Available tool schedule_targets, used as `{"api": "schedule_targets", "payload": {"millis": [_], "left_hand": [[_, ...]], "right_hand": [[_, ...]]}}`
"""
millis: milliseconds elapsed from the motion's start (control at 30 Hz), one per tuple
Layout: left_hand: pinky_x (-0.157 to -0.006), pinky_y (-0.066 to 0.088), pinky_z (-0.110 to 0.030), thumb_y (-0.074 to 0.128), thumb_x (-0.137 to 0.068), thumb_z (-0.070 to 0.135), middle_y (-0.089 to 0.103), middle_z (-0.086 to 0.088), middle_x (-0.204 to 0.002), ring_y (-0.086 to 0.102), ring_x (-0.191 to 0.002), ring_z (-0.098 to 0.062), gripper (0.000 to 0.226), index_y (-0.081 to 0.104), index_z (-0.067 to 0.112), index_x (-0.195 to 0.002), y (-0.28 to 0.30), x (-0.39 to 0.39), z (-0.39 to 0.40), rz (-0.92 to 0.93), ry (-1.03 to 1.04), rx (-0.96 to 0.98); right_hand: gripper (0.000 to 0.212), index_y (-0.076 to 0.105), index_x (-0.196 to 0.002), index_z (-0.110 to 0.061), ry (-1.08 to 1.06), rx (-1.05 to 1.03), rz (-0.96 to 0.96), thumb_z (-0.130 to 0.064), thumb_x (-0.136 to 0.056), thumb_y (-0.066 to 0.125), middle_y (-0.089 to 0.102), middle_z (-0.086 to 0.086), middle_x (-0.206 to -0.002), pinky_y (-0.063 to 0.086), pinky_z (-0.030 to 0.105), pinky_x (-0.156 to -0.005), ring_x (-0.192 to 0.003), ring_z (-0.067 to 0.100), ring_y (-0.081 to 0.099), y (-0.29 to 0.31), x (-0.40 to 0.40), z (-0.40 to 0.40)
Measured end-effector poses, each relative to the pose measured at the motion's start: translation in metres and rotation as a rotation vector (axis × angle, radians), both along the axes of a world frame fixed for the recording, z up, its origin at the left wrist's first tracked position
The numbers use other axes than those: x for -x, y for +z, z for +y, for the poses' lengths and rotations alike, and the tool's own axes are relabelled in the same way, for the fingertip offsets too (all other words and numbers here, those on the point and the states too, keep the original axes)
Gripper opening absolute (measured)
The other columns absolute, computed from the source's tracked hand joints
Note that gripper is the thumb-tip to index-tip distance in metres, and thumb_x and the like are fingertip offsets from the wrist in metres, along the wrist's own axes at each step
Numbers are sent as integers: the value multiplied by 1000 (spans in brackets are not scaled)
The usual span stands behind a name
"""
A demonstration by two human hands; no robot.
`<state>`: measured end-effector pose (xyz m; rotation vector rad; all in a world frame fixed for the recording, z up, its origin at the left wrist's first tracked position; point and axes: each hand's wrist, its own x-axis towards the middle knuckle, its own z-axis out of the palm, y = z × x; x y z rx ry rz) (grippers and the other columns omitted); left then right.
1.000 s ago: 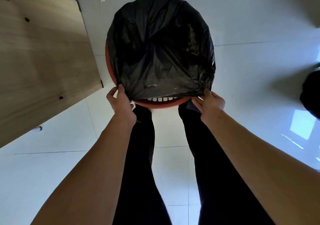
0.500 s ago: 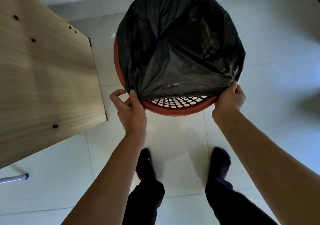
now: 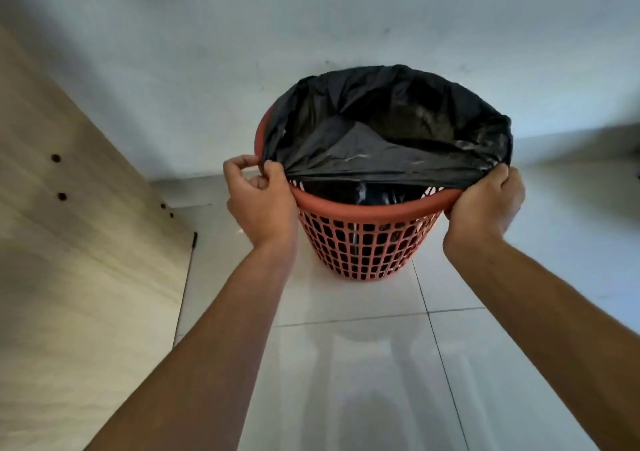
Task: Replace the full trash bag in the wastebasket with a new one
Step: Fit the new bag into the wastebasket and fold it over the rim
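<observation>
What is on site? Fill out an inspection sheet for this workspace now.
Surface: pale tiled floor, glossy, with grout lines.
Job's things: red mesh wastebasket upright on the floor; black trash bag over the far and side rim, its near edge stretched taut above the near rim, not yet hooked over it.
Clutter: nothing seen.
Grippers: left hand pinches the bag edge at the left rim; right hand grips the bag edge at the right rim.
Cables: nothing seen.
Surroundings: wooden panel with holes at left; white wall behind the basket.
</observation>
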<state>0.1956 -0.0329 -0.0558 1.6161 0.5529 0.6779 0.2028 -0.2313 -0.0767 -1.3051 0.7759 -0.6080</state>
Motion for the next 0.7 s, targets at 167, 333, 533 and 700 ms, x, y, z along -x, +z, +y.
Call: {"api": "schedule_targets", "payload": {"millis": [167, 333, 533, 700], "left_hand": [[-47, 40, -21, 54, -92, 20, 47, 7, -55, 44, -48, -7, 6, 51, 23, -96, -6, 1, 1, -45, -4, -4], [-56, 43, -25, 65, -87, 35, 58, 3, -78, 57, -65, -12, 26, 48, 24, -104, 11, 16, -4, 100, -50, 42], [-96, 40, -40, 71, -78, 45, 41, -6, -128, 39, -123, -26, 57, 42, 21, -120, 14, 12, -2, 241, -71, -638], [-99, 28, -37, 51, -88, 57, 53, 10, -118, 36, -121, -16, 34, 60, 32, -111, 36, 19, -16, -105, -441, -1139]], "right_hand": [[32, 57, -87, -17, 51, 30, -3, -31, -95, 29, 60, 5, -88, 53, 42, -75, -78, 27, 59, -1, 6, -2], [32, 52, -83, -12, 163, -122, 67, -29, -102, 34, 55, 9, -72, 50, 32, -55, -45, 16, 48, 16, 28, -4], [27, 45, -113, -10, 274, 63, 114, -34, -103, 38, 62, 8, -77, 58, 37, -62, -50, 17, 59, 4, 36, -10], [39, 37, -123, -13, 132, 890, -58, -14, -90, 57, 47, 11, -118, 44, 42, -84, -99, 28, 52, 9, 53, -25]]}}
